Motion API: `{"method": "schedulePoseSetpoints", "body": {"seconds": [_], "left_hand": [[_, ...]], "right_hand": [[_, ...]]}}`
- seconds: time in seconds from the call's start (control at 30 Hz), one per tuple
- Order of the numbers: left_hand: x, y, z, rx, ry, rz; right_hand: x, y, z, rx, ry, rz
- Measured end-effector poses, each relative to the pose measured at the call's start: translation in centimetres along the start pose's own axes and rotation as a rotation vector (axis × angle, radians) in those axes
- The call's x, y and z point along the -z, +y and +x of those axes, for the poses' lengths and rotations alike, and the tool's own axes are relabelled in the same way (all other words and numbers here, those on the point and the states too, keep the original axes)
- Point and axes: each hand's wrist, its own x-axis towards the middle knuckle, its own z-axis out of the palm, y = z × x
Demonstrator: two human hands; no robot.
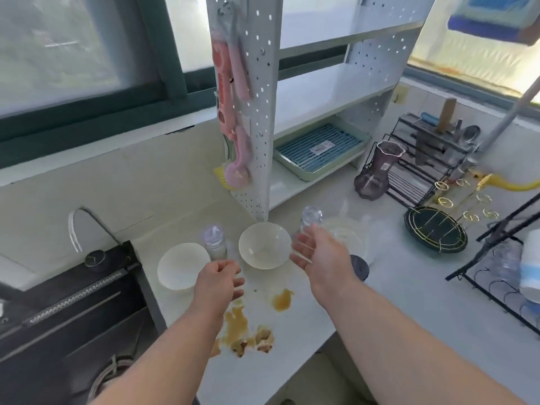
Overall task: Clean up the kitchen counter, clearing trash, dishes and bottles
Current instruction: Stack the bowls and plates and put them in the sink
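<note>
Your hands hover empty over the counter (394,287) at frame centre, fingers loosely spread: left hand (217,280) just below the upright left bottle (214,242), right hand (320,252) nearer the right bottle (310,222). Two bowls (264,245) flank them; brown spills (242,331) lie lower.

Dark lid (358,266) half hidden behind right hand (320,252) (blurred fingers).

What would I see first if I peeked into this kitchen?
Two bare hands, the left hand and the right hand, reach over a pale counter toward two white bowls and two clear bottles. Nearer, brown spills stain the counter.
</note>
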Motion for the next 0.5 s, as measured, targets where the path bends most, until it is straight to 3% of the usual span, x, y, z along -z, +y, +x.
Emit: {"method": "schedulePoseSetpoints", "body": {"seconds": [0.23, 0.5], "left_hand": [[-6.5, -0.6, 5.3, 0.207, 0.037, -0.051], [-8.3, -0.7, 8.6, 0.203, 0.156, 0.020]], "right_hand": [[4.3, -7.1, 7.5, 0.032, 0.000, -0.058], [14.2, -5.6, 15.9, 0.025, 0.231, -0.552]]}}
